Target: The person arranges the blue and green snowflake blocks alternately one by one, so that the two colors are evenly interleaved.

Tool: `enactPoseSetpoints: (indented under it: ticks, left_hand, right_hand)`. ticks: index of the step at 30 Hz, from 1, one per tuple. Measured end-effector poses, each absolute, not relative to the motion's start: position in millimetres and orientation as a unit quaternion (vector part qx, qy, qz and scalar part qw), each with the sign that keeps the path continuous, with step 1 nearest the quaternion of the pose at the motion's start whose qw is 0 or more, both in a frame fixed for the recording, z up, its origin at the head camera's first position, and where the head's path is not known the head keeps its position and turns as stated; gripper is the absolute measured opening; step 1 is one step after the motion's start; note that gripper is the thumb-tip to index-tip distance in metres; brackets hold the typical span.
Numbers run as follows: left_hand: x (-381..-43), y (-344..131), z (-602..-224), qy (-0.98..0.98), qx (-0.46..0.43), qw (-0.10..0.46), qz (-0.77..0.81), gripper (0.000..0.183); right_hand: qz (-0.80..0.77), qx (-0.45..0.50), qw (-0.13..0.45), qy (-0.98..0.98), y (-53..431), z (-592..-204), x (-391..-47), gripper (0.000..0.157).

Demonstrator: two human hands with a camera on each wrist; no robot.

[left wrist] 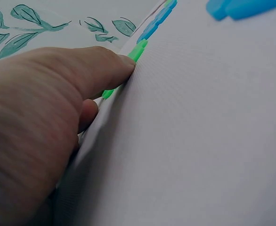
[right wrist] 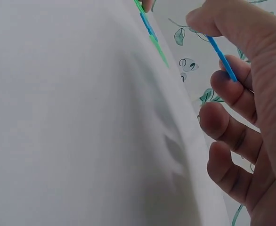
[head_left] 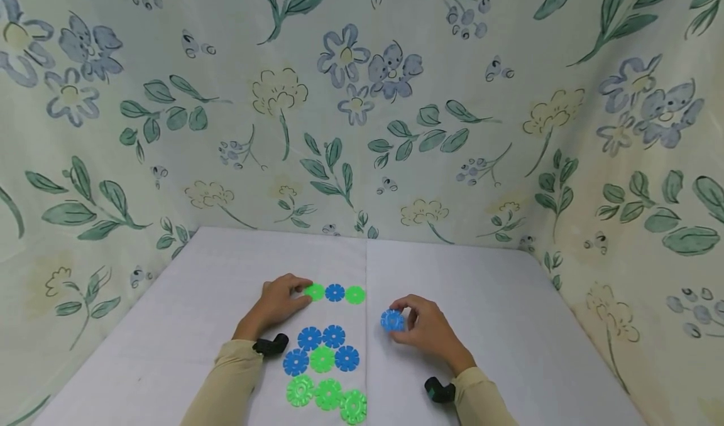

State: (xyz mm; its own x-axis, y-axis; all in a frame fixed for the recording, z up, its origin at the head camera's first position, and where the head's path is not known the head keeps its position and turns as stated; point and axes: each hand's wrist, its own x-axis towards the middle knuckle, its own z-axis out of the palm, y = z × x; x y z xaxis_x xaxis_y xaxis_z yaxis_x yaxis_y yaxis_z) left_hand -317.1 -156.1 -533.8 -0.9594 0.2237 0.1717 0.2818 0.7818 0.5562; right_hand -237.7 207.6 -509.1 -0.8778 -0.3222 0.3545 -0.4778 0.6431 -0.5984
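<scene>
At the left end of a short row, my left hand [head_left: 278,299] pinches a green notched plastic disc [head_left: 316,292] between thumb and fingers, flat on the white table. A blue notched disc [head_left: 335,293] and another green disc [head_left: 355,295] continue that row to the right. My right hand [head_left: 428,328] holds a loose blue disc [head_left: 391,320] by its edges. In the right wrist view this blue disc [right wrist: 222,57] is seen edge-on, raised above the tabletop between thumb and fingertips, the other fingers loosely bent.
Nearer on the white table [head_left: 481,300] lie several blue discs around a green disc [head_left: 322,359]. In front of them is a row of green discs [head_left: 328,394]. A seam runs down the tabletop beside the discs. Flower-patterned cloth [head_left: 351,162] hangs behind and at both sides.
</scene>
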Motion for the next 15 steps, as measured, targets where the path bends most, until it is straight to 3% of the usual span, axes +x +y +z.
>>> enactPoseSetpoints:
  ticks: [10, 15]
  left_hand:
    - [-317.5, -156.6, -533.6, -0.942, -0.133, 0.044, -0.305, 0.038]
    - [-316.1, -156.7, -532.3, -0.939, -0.133, 0.045, -0.313, 0.038]
  right_hand:
    - [0.382, 0.166, 0.146, -0.897, 201.9, -510.8, -254.5, 0.042]
    - [0.402, 0.111, 0.121, -0.901, 193.9, -509.8, -262.1, 0.042]
